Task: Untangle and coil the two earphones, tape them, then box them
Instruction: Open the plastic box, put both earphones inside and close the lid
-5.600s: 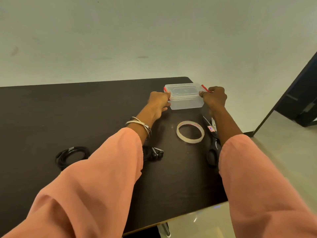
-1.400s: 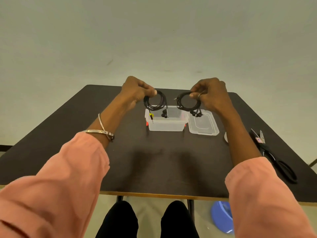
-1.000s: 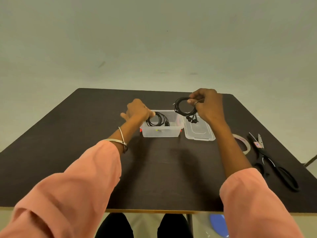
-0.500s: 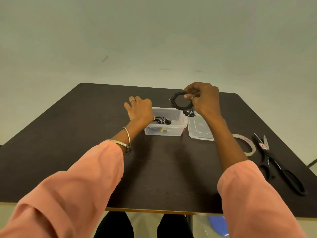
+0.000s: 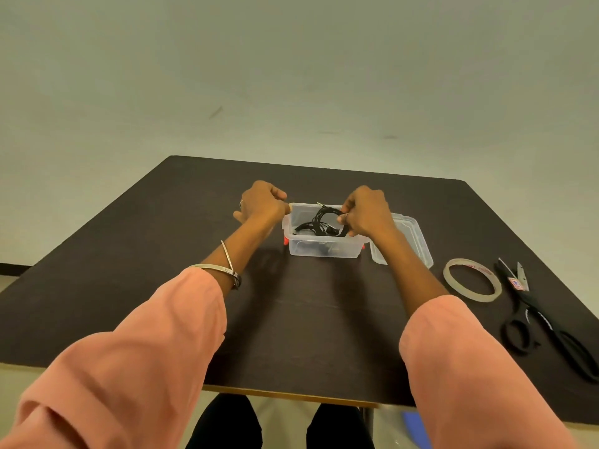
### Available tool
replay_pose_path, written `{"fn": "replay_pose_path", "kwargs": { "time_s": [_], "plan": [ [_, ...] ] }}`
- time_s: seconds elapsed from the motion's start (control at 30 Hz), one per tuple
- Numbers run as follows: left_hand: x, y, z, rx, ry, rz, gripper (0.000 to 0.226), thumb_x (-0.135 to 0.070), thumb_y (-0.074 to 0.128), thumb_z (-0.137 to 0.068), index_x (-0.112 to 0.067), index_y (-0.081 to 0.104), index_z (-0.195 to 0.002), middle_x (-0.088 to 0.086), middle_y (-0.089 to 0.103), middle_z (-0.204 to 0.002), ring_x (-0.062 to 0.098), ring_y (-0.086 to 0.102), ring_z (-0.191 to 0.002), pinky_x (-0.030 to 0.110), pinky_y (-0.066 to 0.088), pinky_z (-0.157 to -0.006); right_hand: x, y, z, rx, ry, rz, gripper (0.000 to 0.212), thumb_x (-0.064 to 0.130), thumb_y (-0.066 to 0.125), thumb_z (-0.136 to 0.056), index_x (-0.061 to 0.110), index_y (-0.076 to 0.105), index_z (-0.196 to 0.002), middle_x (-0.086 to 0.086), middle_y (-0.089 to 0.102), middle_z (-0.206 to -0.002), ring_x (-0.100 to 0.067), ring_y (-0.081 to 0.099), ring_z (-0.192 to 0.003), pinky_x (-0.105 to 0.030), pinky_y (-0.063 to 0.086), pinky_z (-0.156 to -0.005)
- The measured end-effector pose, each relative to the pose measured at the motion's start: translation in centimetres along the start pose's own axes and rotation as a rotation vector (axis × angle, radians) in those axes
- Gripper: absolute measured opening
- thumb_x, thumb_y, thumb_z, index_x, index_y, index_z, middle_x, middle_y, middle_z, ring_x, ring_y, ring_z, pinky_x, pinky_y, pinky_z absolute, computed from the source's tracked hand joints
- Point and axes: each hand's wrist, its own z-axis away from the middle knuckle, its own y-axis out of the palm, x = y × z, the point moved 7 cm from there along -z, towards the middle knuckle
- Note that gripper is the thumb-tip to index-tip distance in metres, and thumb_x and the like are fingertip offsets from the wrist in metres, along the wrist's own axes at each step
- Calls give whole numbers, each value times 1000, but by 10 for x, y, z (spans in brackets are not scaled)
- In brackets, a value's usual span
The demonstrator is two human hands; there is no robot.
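Note:
A clear plastic box (image 5: 324,249) with red clips stands open on the dark table (image 5: 162,254). My right hand (image 5: 366,210) pinches a black coiled earphone (image 5: 327,218) and holds it inside the box's right half, over another black earphone coil (image 5: 306,226) lying in the box. My left hand (image 5: 261,204) is curled against the box's left rim, its thumb on the edge. The clear lid (image 5: 411,244) lies flat just right of the box, partly hidden by my right forearm.
A roll of tape (image 5: 471,280) lies right of the lid. Black scissors (image 5: 534,315) lie near the table's right edge. My knees show below the table's near edge (image 5: 291,396).
My right hand has lowered its earphone coil from above the lid into the box. My left hand has closed from spread fingers and moved onto the box's left rim.

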Motion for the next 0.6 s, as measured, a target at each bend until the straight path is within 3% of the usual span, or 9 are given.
{"fn": "replay_pose_path", "kwargs": {
  "time_s": [0.13, 0.27, 0.5, 0.6],
  "plan": [
    [2, 2, 1, -16, 19, -21, 12, -15, 75, -81, -18, 71, -92, 4, 69, -103, 22, 58, -102, 45, 33, -99, 11, -6, 2, -115, -117, 394, 19, 15, 67, -87, 3, 64, -101, -17, 66, -100, -35, 64, -91, -40, 51, -79],
    [4, 1, 1, -26, 28, -38, 12, -17, 76, -81, -19, 72, -92, 3, 69, -101, 22, 58, -103, 42, 33, -94, 8, 0, 1, -108, -174, 614, 23, 21, 67, -88, 6, 65, -106, -15, 67, -104, -30, 58, -102, -37, 48, -87],
    [8, 0, 0, -11, 9, -44, 10, -21, 75, -82, -18, 72, -90, 4, 69, -101, 22, 57, -102, 45, 32, -95, 7, 8, -5, -50, -268, 768, 24, 23, 68, -87, 14, 67, -110, -12, 60, -116, -28, 50, -113, -40, 42, -95],
    [7, 0, 0, -15, 16, -56, 11, -21, 74, -82, -18, 72, -92, 5, 69, -102, 22, 58, -103, 45, 31, -95, 4, 7, -7, -27, -234, 695, 31, 31, 73, -83, 13, 67, -108, -12, 63, -113, -29, 55, -109, -40, 45, -93]
  ]
}}
